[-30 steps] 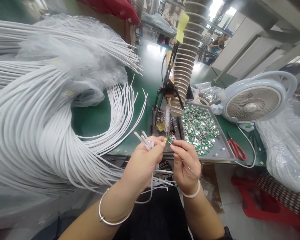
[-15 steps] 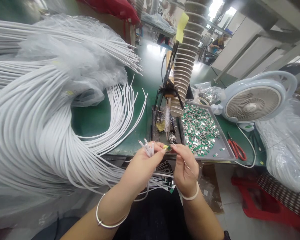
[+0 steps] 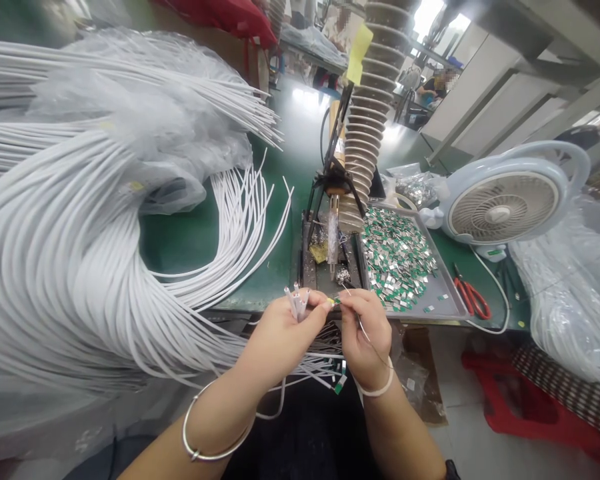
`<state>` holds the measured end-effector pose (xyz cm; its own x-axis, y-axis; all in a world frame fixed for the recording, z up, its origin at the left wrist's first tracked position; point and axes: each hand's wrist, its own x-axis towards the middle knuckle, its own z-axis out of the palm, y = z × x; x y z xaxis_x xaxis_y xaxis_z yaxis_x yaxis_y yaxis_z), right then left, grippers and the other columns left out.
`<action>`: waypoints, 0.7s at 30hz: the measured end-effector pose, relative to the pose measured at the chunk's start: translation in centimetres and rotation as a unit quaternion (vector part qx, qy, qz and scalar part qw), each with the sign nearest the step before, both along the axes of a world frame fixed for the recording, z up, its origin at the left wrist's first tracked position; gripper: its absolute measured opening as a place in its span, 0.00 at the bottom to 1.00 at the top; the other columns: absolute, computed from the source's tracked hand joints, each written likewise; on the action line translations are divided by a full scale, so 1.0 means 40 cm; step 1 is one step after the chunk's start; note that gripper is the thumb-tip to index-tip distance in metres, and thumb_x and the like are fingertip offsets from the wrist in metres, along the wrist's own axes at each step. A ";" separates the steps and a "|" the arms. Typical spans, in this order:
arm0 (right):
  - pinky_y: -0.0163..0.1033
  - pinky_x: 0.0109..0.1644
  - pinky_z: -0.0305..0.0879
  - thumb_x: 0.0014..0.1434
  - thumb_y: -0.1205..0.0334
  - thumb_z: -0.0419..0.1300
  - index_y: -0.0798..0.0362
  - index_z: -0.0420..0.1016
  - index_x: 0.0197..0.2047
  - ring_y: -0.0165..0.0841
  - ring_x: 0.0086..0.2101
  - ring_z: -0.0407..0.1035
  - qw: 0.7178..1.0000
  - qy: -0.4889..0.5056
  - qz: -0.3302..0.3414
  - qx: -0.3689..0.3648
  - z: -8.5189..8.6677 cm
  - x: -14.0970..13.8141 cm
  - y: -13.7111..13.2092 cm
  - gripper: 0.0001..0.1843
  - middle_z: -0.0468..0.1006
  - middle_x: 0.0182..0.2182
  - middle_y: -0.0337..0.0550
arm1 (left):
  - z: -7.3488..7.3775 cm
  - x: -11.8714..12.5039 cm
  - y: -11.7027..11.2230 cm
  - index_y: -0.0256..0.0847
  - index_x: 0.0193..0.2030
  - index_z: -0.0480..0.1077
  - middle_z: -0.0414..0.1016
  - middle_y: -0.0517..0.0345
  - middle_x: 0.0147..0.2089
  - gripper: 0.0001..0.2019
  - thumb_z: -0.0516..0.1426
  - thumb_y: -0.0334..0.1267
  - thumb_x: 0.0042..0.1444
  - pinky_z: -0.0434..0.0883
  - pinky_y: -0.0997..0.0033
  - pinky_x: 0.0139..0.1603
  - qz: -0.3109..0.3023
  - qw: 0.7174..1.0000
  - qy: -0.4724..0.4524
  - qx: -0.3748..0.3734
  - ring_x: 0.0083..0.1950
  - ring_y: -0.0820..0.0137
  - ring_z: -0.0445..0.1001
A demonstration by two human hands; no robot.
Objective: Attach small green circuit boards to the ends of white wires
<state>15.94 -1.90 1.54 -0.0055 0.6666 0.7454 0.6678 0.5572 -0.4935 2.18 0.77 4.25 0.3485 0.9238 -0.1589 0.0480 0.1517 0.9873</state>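
Observation:
My left hand (image 3: 275, 337) is closed around several white cables (image 3: 299, 307), whose cut ends stick up above the fist. Between its thumb and fingertips shows a small yellow bit at the edge of a green circuit board (image 3: 337, 301). My right hand (image 3: 366, 333) meets it there, fingertips pinched at the board, with a thin solder wire (image 3: 364, 328) running through the fingers toward the wrist. Just above both hands, a soldering iron (image 3: 333, 233) points tip down in its stand. Fingers partly hide the board.
A grey tray (image 3: 450, 303) of small metal-and-green boards lies right of the iron, with red-handled pliers (image 3: 473, 298) and a fan (image 3: 500, 207) beyond. Large white cable bundles (image 3: 80, 267) fill the left. A ribbed duct (image 3: 367, 133) hangs over the iron. Finished-looking cable ends (image 3: 339, 383) with boards lie below my hands.
Both hands have drawn slightly down from the iron's tip, and my right hand has shifted a little left. The board shows less between the fingers. The view has shifted slightly.

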 end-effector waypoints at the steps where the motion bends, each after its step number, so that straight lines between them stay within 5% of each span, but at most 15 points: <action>1: 0.41 0.39 0.71 0.58 0.76 0.51 0.52 0.68 0.41 0.32 0.37 0.70 1.000 0.001 0.005 0.001 0.002 -0.001 0.001 0.13 0.73 0.34 0.45 | -0.002 0.000 0.001 0.39 0.28 0.68 0.69 0.61 0.29 0.08 0.54 0.40 0.54 0.63 0.69 0.38 -0.001 1.000 -0.007 -0.002 0.33 0.71 0.66; 10: 0.43 0.44 0.74 0.60 0.72 0.48 0.53 0.60 0.54 0.33 0.41 0.73 0.997 0.062 0.011 -0.046 -0.019 -0.007 -0.013 0.19 0.75 0.41 0.49 | -0.014 0.005 -0.001 0.41 0.26 0.63 0.69 0.61 0.34 0.07 0.55 0.35 0.53 0.63 0.67 0.43 0.039 0.997 -0.059 0.003 0.37 0.70 0.68; 21: 0.45 0.45 0.72 0.59 0.72 0.49 0.52 0.69 0.43 0.35 0.42 0.73 0.998 0.065 0.026 -0.002 0.009 -0.008 0.003 0.12 0.77 0.39 0.48 | -0.001 0.008 0.017 0.41 0.26 0.63 0.69 0.61 0.37 0.07 0.55 0.35 0.54 0.62 0.68 0.45 0.057 0.996 -0.068 0.028 0.40 0.71 0.68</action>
